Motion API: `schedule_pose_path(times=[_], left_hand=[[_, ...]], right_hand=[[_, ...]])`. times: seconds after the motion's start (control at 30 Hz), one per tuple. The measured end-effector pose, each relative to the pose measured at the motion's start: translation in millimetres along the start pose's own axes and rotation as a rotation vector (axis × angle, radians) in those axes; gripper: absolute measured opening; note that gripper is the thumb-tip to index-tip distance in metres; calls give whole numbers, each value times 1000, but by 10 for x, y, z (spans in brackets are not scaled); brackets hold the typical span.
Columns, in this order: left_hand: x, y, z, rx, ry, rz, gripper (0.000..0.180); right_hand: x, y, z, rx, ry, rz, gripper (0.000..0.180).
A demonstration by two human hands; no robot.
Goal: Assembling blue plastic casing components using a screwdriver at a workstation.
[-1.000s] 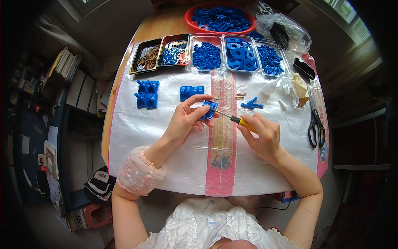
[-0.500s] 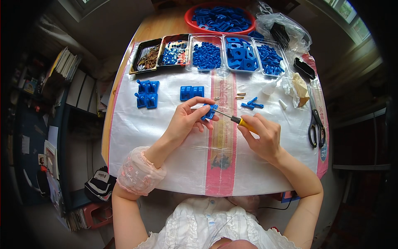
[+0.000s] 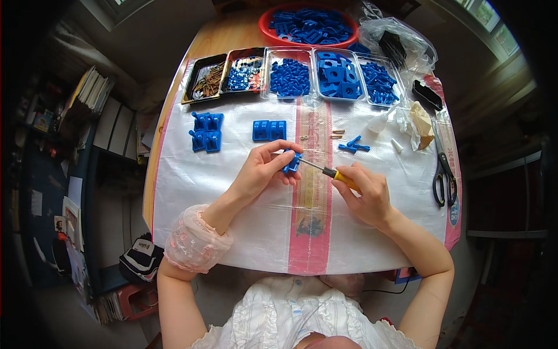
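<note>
My left hand (image 3: 264,170) pinches a small blue plastic part (image 3: 292,162) over the middle of the table. A screwdriver (image 3: 331,171) with a yellow and black handle is gripped in my right hand (image 3: 367,195). Its metal shaft points left, and the tip meets the blue part's right side. Just beyond my left hand stand blue bracket pieces (image 3: 269,131). Farther left is a group of blue assemblies with levers (image 3: 206,132). Two brass-coloured screws (image 3: 337,134) and small blue lever pieces (image 3: 354,145) lie beyond my right hand. A tiny nut (image 3: 303,138) rests near the bracket pieces.
Along the back stand a tray of screws (image 3: 196,98), a tray of small metal bits (image 3: 244,91) and clear boxes of blue parts (image 3: 290,96). Behind them sits a red basin (image 3: 264,28). Black-handled scissors (image 3: 444,180) and crumpled paper (image 3: 421,125) lie at the right.
The blue part in my left hand has turned slightly, and its fingers have shifted around it. My right hand and the screwdriver have moved a little left and down.
</note>
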State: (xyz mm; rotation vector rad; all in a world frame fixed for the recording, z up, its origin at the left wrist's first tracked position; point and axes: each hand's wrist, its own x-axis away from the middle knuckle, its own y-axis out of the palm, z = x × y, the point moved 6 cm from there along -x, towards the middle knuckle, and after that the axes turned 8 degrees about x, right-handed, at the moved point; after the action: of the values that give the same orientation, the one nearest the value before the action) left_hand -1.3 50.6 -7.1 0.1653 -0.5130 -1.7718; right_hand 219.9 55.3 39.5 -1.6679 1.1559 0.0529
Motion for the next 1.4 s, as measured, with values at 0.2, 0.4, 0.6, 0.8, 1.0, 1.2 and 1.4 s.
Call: schedule_pose_path(times=[0.2, 0.4, 0.6, 0.8, 1.0, 1.2, 1.4], left_hand=[[16, 1, -17, -16, 32, 23, 29], [25, 6, 51, -93, 60, 32, 23], [25, 16, 70, -125, 75, 7, 23], [13, -4, 28, -84, 73, -12, 23], [19, 11, 30, -78, 73, -9, 22], [30, 27, 37, -137, 59, -11, 24], [39, 49, 55, -136, 67, -15, 23]], right_hand=[[55, 75, 105, -276, 281, -118, 17], [80, 145, 179, -558, 533, -213, 16], [89, 197, 273, -944, 863, -437, 15], [88, 217, 229, -836, 705, -335, 16], [116, 228, 193, -938, 807, -359, 17], [165, 265, 220, -1038, 886, -401, 19], [168, 256, 256, -1065, 908, -445, 19]])
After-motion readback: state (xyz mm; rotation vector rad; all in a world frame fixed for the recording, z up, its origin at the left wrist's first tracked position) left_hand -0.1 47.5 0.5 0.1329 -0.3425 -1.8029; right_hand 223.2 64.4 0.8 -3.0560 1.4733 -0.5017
